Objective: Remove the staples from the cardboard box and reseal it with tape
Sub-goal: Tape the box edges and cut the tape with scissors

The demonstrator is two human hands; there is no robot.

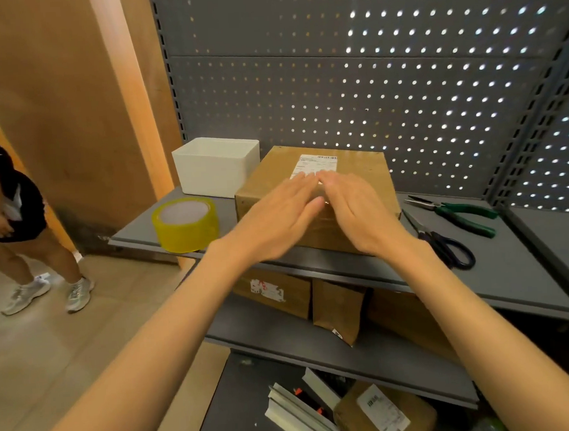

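A brown cardboard box [363, 165] with a white shipping label [316, 164] stands on the grey top shelf [510, 269]. My left hand [276, 215] and my right hand [358, 211] lie flat on the box's top, side by side, fingers stretched forward and holding nothing. They hide the middle seam. A yellow roll of tape [185, 224] sits left of the box at the shelf's front corner. Green-handled pliers [457, 214] and dark-handled scissors [443, 243] lie on the shelf to the right of the box.
A white open bin [218, 166] stands behind the tape, touching the box's left side. Grey pegboard [368, 79] backs the shelf. Lower shelves hold several cardboard packages [274, 291]. A person in white sneakers [46, 290] stands on the floor at left.
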